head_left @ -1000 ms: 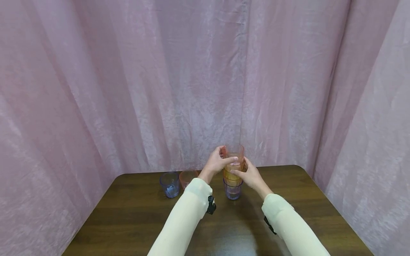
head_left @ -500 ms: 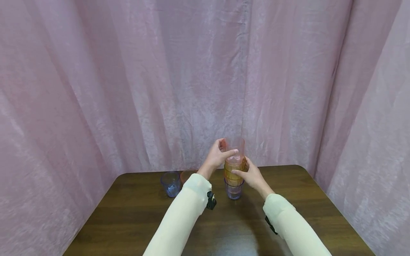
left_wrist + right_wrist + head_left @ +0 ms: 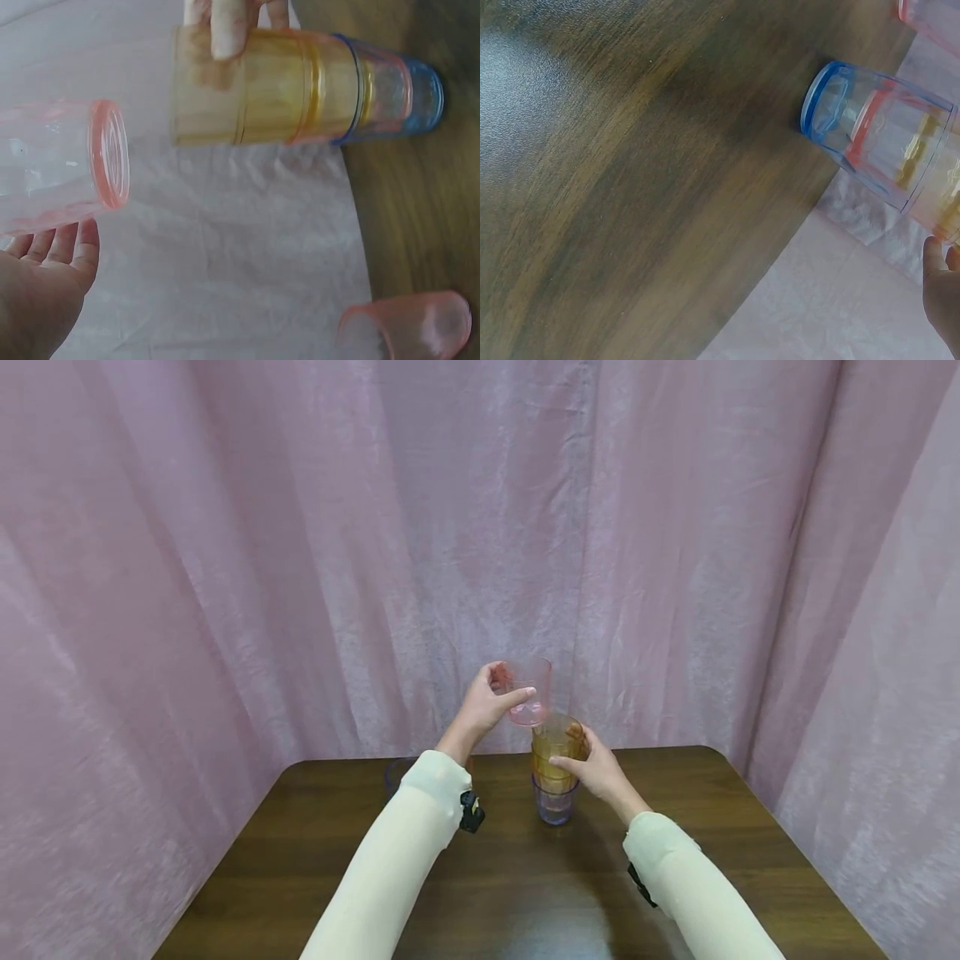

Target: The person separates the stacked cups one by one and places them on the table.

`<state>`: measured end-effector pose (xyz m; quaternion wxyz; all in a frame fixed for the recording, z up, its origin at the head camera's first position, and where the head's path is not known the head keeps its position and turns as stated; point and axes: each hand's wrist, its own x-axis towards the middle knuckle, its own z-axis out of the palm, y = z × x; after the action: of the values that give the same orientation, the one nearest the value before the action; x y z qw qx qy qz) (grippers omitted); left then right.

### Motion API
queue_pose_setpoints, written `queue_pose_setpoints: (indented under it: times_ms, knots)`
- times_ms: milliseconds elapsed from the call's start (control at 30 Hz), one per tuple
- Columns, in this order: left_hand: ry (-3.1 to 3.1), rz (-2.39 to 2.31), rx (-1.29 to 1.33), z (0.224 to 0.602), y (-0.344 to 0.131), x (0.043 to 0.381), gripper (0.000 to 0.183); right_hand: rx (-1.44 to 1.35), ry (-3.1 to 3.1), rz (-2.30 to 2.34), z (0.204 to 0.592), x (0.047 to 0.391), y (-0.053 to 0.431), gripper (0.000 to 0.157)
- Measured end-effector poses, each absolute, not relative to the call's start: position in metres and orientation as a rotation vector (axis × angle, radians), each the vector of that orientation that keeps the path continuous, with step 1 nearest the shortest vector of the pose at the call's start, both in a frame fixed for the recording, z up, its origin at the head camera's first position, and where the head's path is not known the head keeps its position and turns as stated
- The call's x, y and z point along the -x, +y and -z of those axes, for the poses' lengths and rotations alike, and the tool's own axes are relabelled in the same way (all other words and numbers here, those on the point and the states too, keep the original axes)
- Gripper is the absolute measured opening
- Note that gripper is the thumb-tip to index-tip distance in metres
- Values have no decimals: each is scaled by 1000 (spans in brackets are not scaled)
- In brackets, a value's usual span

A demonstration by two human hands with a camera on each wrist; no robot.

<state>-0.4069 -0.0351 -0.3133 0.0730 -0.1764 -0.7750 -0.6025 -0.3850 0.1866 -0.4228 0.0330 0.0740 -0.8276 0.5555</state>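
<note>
Thumb and fingers of my left hand [image 3: 480, 703] grip a clear pink cup [image 3: 529, 683], raised up and to the left of a cup stack. In the left wrist view this pink cup [image 3: 49, 165] is apart from the stack, its base facing it. My right hand [image 3: 600, 777] holds the stack around its yellow upper part [image 3: 551, 743]. At the bottom is a blue cup [image 3: 555, 810] on the table, with a pink cup [image 3: 866, 124] nested inside it, best seen in the right wrist view.
Another pink cup [image 3: 435, 326] stands on the wooden table [image 3: 315, 852], mostly hidden behind my left arm in the head view. Beside it the rim of a blue cup [image 3: 393, 770] shows. A pink curtain [image 3: 480, 527] hangs behind the table.
My left hand has lifted the pink cup up out of the yellow top of the stack and moved it left. The right hand keeps hold of the stack.
</note>
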Motion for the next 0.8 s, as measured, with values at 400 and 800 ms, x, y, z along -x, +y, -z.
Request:
queue_pose_setpoints:
  times_ms: [400,800]
  knots:
    - [-2269,1821,451,306,-70,410,81,-197,-2561,-1695,422,385,190,95]
    - [-2273,1821,428,316,-97,404,85,-204,-2550,-1714,424,387,191,95]
